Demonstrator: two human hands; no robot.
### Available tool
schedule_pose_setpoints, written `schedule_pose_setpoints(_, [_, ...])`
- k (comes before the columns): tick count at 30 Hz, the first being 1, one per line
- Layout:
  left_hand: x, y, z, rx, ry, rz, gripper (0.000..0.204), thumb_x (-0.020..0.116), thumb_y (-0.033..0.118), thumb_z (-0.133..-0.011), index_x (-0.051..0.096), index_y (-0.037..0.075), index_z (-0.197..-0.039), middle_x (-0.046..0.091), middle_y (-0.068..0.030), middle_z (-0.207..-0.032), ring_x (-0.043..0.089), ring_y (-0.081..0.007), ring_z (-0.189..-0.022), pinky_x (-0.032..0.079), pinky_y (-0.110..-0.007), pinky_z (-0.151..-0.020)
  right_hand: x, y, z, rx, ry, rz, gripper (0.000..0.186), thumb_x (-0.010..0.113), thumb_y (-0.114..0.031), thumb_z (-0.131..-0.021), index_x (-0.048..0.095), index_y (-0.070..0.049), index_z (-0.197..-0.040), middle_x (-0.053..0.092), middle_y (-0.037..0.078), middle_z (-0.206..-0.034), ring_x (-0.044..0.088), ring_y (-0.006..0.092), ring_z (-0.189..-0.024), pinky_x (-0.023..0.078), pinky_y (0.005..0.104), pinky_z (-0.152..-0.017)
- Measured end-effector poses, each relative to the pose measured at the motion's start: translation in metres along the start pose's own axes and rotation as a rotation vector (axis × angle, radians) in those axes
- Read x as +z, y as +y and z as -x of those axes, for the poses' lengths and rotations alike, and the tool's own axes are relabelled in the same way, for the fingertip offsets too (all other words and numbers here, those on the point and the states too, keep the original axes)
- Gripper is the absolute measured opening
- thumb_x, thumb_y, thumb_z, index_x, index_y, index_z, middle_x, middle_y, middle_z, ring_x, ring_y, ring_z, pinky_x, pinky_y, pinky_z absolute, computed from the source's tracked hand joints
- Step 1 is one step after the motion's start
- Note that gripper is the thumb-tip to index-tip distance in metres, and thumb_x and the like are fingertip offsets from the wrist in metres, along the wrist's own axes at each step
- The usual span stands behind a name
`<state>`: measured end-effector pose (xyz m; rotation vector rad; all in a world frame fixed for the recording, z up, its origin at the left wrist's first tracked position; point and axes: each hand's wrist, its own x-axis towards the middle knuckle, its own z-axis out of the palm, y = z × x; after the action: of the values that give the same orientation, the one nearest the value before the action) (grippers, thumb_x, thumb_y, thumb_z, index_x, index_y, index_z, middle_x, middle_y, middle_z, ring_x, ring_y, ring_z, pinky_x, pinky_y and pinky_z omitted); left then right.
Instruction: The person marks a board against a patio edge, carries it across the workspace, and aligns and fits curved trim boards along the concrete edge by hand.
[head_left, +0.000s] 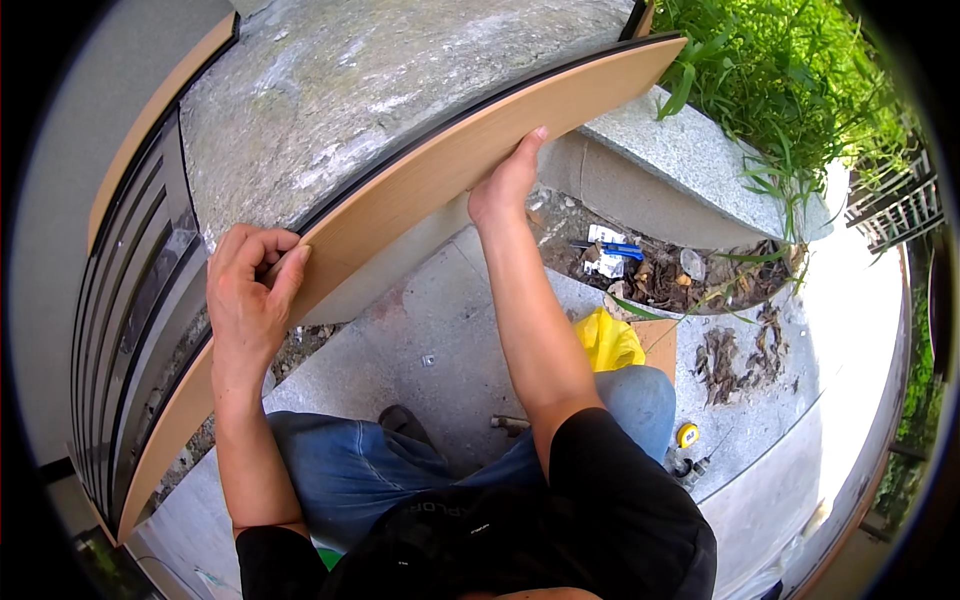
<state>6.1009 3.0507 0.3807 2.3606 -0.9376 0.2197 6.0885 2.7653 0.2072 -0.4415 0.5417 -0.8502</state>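
Note:
A long wood-coloured board [400,210] with a black edge strip stands on its side against a rough stone block [330,90]. The wide lens makes it look curved. My left hand [250,275] grips the black upper edge, with curled fingers over the top and the thumb on the board's face. Farther right, my right hand [507,185] holds the same board near its lower edge. Its thumb lies along the face, while its other fingers are hidden behind the board.
Dark slats [140,270] stand at left. Green plants [770,70] grow behind a granite kerb [680,150]. A blue utility knife [615,249] lies in the dirt. By my knee are a yellow bag [607,340], a tape measure [687,435] and a metal tool [690,470].

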Motion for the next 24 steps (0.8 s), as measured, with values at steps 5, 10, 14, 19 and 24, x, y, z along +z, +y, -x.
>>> schedule_pose_setpoints(5, [0.0001, 0.0002, -0.0003, 0.009, 0.000, -0.011, 0.012, 0.081, 0.007, -0.088, 0.074, 0.000, -0.094, 0.062, -0.0079, -0.082, 0.061, -0.0213, -0.074, 0.050, -0.033, -0.069, -0.0013, 0.0008, -0.0020, 0.002, 0.006, 0.001, 0.073, 0.032, -0.068, -0.110, 0.040, -0.015, -0.160, 0.044, 0.005, -0.164, 0.040, 0.0278, -0.151, 0.031, 0.0498, -0.123])
schedule_pose_setpoints(10, [-0.0004, 0.0021, -0.0006, 0.005, 0.003, 0.002, 0.011, 0.081, 0.006, -0.088, 0.074, 0.000, -0.094, 0.062, -0.0081, -0.083, 0.061, -0.0206, -0.073, 0.050, -0.032, -0.068, -0.0040, 0.0025, -0.0053, 0.009, -0.004, 0.003, 0.073, 0.032, -0.069, -0.110, 0.041, -0.015, -0.159, 0.045, 0.005, -0.163, 0.040, 0.0277, -0.151, 0.031, 0.0499, -0.123])
schedule_pose_setpoints(14, [-0.0003, 0.0018, -0.0001, -0.004, -0.002, 0.005, 0.012, 0.081, 0.007, -0.088, 0.074, 0.000, -0.094, 0.062, -0.0081, -0.083, 0.061, -0.0207, -0.073, 0.050, -0.032, -0.068, -0.0026, 0.0019, -0.0031, 0.041, 0.021, -0.004, 0.073, 0.031, -0.069, -0.110, 0.041, -0.015, -0.159, 0.045, 0.005, -0.163, 0.040, 0.0277, -0.151, 0.031, 0.0504, -0.123])
schedule_pose_setpoints(19, [-0.0010, 0.0030, -0.0003, 0.004, 0.000, 0.005, 0.012, 0.082, 0.007, -0.088, 0.074, 0.001, -0.095, 0.062, -0.0079, -0.083, 0.061, -0.0208, -0.073, 0.050, -0.033, -0.068, -0.0032, 0.0010, -0.0033, 0.002, -0.029, -0.004, 0.073, 0.032, -0.068, -0.110, 0.041, -0.015, -0.159, 0.044, 0.006, -0.164, 0.040, 0.0281, -0.151, 0.030, 0.0506, -0.123])
schedule_pose_setpoints(24, [-0.0001, 0.0009, 0.0002, 0.016, 0.003, 0.012, 0.012, 0.082, 0.007, -0.088, 0.074, 0.001, -0.094, 0.063, -0.0079, -0.083, 0.061, -0.0208, -0.073, 0.050, -0.033, -0.068, 0.0002, -0.0012, 0.0008, 0.012, -0.001, -0.005, 0.073, 0.033, -0.068, -0.110, 0.040, -0.015, -0.160, 0.043, 0.006, -0.165, 0.039, 0.0280, -0.151, 0.030, 0.0506, -0.123])
